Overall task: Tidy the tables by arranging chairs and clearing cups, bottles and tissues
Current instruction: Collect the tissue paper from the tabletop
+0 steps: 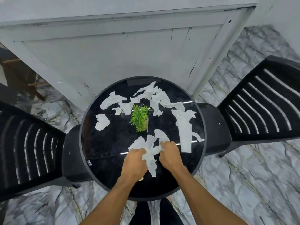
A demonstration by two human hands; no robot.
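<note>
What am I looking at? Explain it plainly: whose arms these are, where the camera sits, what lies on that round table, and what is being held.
There is no machine here. A person wears one wide-angle camera on the head, looking forward and down, so the two bare arms coming in from the bottom edge are that person's own. The left hand and the right hand both grip crumpled tissue at the near side of a round black table. More torn white tissues lie scattered over the glossy top, around a small green plant near the middle. One black slatted chair stands to the left and a second chair to the right, each pushed up to the table.
</note>
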